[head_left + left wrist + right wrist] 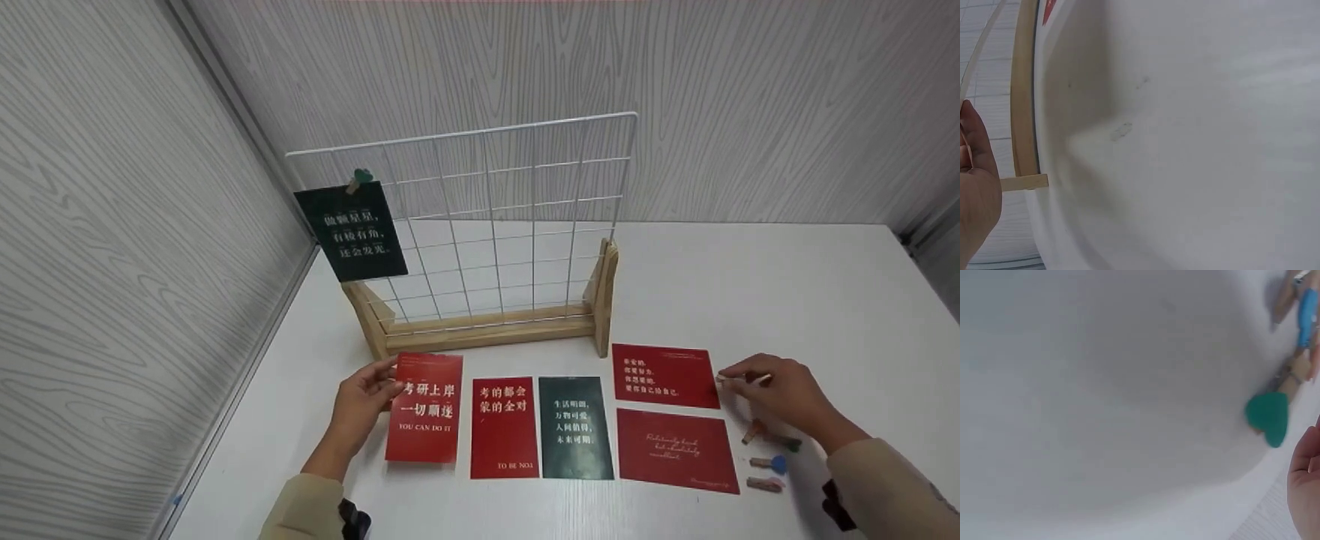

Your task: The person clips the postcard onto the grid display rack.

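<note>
In the head view my left hand (pixel 358 405) pinches a red card (pixel 424 435) with white lettering by its left edge, lifted off the table. My right hand (pixel 784 390) is at the right edge of another red card (pixel 666 375), its thumb and forefinger pinching a small pale clip mostly hidden by the fingers. Below that hand lie wooden clips: one with a green heart (pixel 1268 417), one with a blue heart (pixel 769 463) and a pinkish one (pixel 765 485). A dark green card (pixel 352 232) hangs on the white wire grid (pixel 487 195) under a green-topped clip (pixel 358 180).
The grid stands in a wooden base (pixel 487 330) behind the cards. Between my hands lie a red card (pixel 504 431), a green card (pixel 576 431) and a lower red card (pixel 675 450) on the white table (pixel 750 285). Pale wood-grain panels (pixel 750 112) rise behind and at left.
</note>
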Tool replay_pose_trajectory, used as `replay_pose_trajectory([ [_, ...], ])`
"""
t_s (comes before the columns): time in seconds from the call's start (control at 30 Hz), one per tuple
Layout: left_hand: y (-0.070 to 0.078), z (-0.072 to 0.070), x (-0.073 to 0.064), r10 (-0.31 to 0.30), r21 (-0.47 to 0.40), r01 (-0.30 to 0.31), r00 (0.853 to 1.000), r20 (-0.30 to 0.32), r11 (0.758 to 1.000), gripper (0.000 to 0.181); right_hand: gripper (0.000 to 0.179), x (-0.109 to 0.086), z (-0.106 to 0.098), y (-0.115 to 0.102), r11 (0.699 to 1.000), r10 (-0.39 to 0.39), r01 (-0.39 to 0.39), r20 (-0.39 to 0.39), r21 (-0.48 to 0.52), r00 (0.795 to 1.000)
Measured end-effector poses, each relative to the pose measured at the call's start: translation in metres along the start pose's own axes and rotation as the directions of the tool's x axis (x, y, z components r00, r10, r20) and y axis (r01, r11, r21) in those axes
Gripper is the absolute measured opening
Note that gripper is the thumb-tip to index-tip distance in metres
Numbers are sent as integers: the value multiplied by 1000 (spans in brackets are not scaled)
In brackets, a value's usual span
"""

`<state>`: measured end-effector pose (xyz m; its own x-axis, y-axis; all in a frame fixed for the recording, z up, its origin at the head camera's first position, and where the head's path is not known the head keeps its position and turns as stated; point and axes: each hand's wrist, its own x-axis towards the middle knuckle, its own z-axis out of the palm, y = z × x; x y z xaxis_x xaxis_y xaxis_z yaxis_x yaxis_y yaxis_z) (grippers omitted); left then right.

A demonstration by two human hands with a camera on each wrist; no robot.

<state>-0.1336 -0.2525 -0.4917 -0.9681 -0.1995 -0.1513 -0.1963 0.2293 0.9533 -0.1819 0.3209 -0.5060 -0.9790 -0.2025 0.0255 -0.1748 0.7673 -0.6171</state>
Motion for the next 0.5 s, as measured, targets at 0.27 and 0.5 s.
replay_pose_trajectory([
  [0.27, 16, 2, 2, 57, -53, -57, 998, -11, 997, 45, 16, 11, -1, -16, 990, -129, 133, -75, 50, 989],
  [0.5, 27, 2, 3, 88, -39, -89, 996, -18, 995, 46, 13, 20, -2, -32, 981, -182, 187, -97, 47, 979],
])
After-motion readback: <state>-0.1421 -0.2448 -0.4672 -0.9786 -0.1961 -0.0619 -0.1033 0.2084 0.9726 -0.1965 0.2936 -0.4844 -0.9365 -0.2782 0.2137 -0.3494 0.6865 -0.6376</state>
